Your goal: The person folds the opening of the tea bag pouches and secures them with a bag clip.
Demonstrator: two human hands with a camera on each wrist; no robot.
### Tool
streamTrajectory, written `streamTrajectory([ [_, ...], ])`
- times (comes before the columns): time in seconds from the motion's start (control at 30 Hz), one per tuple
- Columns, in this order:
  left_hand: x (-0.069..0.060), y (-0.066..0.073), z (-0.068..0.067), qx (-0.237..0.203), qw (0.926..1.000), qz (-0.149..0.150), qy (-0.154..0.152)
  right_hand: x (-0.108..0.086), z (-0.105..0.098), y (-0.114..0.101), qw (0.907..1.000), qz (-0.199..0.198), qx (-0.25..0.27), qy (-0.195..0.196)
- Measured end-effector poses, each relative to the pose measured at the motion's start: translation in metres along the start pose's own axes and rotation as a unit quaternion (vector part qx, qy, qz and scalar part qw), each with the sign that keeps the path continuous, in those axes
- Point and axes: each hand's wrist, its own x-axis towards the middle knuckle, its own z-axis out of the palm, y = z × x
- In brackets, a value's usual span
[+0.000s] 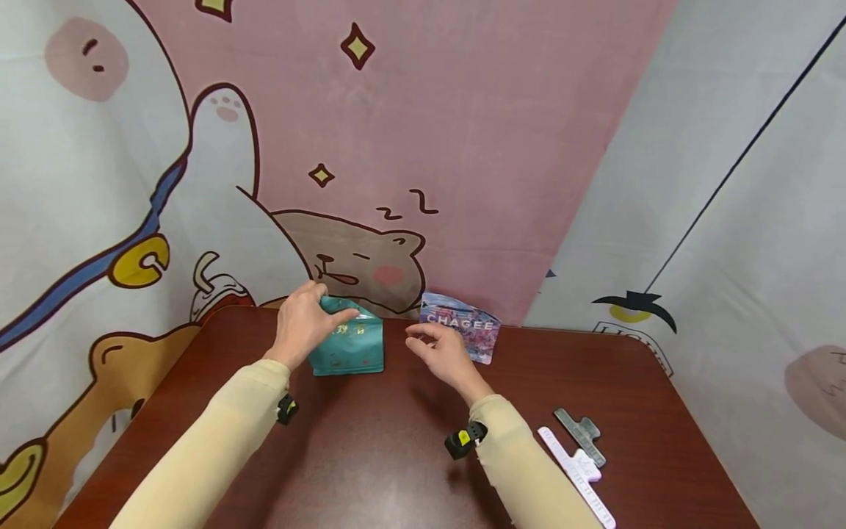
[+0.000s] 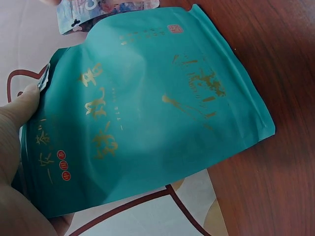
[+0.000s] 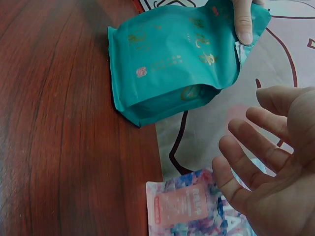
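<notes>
A teal tea bag [image 1: 350, 354] with gold lettering stands near the back of the table. My left hand [image 1: 302, 325] pinches its top edge between thumb and fingers; in the left wrist view the thumb lies on a small silvery strip at that edge of the bag [image 2: 142, 98]. To the right of the bag, my right hand [image 1: 444, 354] hovers with fingers spread and loosely bent, touching nothing, as the right wrist view of that hand [image 3: 280, 157] shows. Just behind it leans a pink and blue pouch [image 1: 481, 336] marked CHAGEE.
On the brown table [image 1: 390, 455], a dark grey clip [image 1: 581, 436] and a long whitish-pink clip [image 1: 580, 479] lie at the right, the pink one beside my right forearm. A cartoon-printed cloth [image 1: 463, 147] hangs directly behind the table's back edge.
</notes>
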Motion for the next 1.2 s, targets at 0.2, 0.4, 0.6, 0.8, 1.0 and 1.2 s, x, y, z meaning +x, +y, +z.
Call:
streamTrajectory([
  [0.2, 0.001, 0.000, 0.000, 0.000, 1.0000, 0.002, 0.002, -0.007, -0.009, 0.005, 0.9999, -0.011, 0.006, -0.001],
  [0.4, 0.001, 0.001, 0.000, 0.003, 1.0000, 0.000, 0.000, -0.016, -0.019, 0.010, 0.9999, -0.010, 0.008, 0.000],
  [0.6, 0.000, 0.002, 0.000, 0.001, 1.0000, -0.005, -0.004, -0.025, -0.028, 0.014, 0.9998, 0.001, -0.021, -0.002],
  [0.8, -0.002, 0.001, 0.001, 0.002, 0.9999, -0.012, -0.003, -0.034, -0.037, 0.018, 0.9989, 0.010, -0.046, -0.004],
  [1.0, -0.003, 0.000, 0.002, 0.003, 1.0000, -0.008, -0.001, -0.049, -0.048, 0.023, 0.9975, 0.043, -0.053, -0.018],
  [1.2, -0.002, -0.001, 0.003, 0.002, 0.9999, -0.009, 0.007, -0.062, -0.058, 0.029, 0.9965, 0.049, -0.064, -0.021],
])
